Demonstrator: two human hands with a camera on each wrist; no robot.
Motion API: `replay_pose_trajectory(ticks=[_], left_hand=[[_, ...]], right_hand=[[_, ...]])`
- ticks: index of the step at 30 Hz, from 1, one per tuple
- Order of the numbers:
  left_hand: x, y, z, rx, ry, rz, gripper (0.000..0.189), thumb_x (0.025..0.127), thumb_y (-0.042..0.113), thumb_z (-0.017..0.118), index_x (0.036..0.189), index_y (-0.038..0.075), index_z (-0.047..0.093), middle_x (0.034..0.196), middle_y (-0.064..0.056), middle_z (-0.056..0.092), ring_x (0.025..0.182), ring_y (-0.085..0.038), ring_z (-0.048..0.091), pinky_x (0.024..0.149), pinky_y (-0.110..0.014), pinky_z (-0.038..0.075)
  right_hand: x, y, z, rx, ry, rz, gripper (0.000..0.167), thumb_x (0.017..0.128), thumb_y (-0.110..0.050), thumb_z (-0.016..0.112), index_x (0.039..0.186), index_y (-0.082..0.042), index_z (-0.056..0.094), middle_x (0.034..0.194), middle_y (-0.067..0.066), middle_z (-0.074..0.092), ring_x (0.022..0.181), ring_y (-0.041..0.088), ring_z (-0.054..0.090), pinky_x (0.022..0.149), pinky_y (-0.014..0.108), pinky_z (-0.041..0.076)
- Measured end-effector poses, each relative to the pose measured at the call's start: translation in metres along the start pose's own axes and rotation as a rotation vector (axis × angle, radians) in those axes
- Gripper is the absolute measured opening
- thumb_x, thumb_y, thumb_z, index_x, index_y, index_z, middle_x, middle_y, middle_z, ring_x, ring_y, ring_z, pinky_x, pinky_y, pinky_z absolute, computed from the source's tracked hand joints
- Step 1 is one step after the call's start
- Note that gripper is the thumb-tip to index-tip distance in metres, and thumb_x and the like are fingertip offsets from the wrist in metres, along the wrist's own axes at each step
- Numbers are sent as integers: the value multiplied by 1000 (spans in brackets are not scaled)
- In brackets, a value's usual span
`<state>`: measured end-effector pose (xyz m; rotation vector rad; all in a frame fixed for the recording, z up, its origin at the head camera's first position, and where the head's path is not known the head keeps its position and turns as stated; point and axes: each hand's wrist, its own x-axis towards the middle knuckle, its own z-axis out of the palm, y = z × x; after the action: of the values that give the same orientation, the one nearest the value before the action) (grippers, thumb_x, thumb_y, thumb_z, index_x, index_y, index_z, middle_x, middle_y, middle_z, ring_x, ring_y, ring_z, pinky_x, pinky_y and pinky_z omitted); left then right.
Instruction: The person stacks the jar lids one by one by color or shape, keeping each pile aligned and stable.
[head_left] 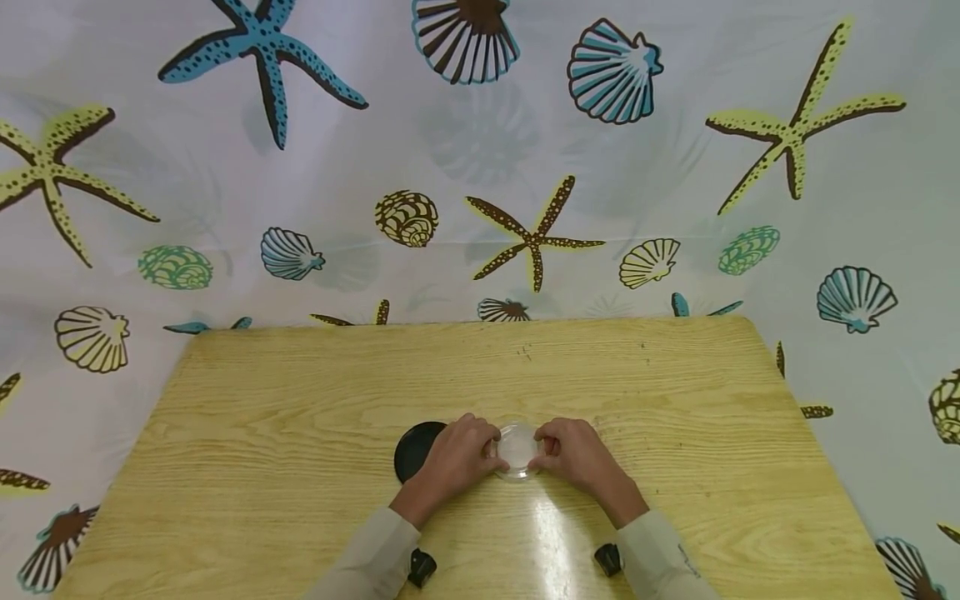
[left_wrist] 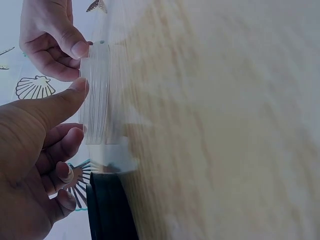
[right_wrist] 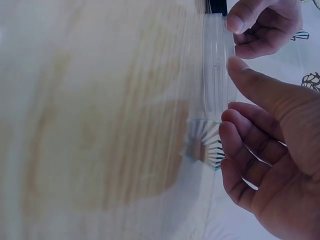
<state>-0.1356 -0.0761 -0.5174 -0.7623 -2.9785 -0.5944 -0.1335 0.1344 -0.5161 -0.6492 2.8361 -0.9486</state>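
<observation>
A low stack of clear, round, flat pieces [head_left: 517, 450] lies on the wooden table between both hands. From the left, the thumb and fingers of my left hand [head_left: 462, 452] pinch its edge. On the opposite side, my right hand [head_left: 579, 454] pinches it between thumb and fingertips. Seen edge-on in the left wrist view, the clear stack [left_wrist: 98, 100] shows several thin layers, with thumbs at the uppermost one. The right wrist view has the same layered edge [right_wrist: 216, 75] beside my right fingertips. A black round piece [head_left: 416, 454] lies just left, partly hidden behind my left hand.
The wooden table [head_left: 300, 400] reaches back to a white curtain [head_left: 360, 167] printed with shells and starfish. Black wrist-worn devices [head_left: 422, 567] sit by both sleeves. Light reflects off the tabletop in front of the clear stack.
</observation>
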Motion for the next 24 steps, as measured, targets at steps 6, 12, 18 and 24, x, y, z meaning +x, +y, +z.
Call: replay_pose_trajectory(ticks=[6, 12, 18, 24], left_hand=[[0, 0, 1, -7, 3, -1, 34, 72, 39, 80, 90, 12, 71, 64, 11, 48, 62, -5, 38, 54, -18, 30], [0, 1, 0, -8, 13, 8, 33, 72, 39, 81, 88, 12, 70, 62, 12, 45, 62, -5, 37, 54, -18, 29], [0, 1, -1, -13, 9, -5, 33, 71, 40, 81, 85, 13, 69, 61, 11, 43, 60, -5, 36, 53, -18, 28], [0, 0, -1, -29, 3, -14, 33, 70, 39, 82, 86, 12, 70, 62, 10, 45, 59, -6, 37, 54, -19, 30]], right_hand=[[0, 0, 0, 10, -11, 9, 32, 72, -26, 82, 94, -6, 71, 71, -5, 57, 61, 3, 46, 60, 20, 42], [3, -1, -2, 1, -24, 18, 33, 70, -27, 84, 92, -6, 70, 68, -5, 54, 59, 3, 44, 59, 21, 41], [4, -3, -3, 8, -37, 34, 32, 70, -26, 84, 90, -6, 69, 67, -4, 54, 58, 5, 45, 58, 21, 40], [4, -2, -2, 18, -44, 33, 32, 71, -25, 84, 91, -5, 69, 68, -4, 54, 58, 5, 45, 58, 22, 41]])
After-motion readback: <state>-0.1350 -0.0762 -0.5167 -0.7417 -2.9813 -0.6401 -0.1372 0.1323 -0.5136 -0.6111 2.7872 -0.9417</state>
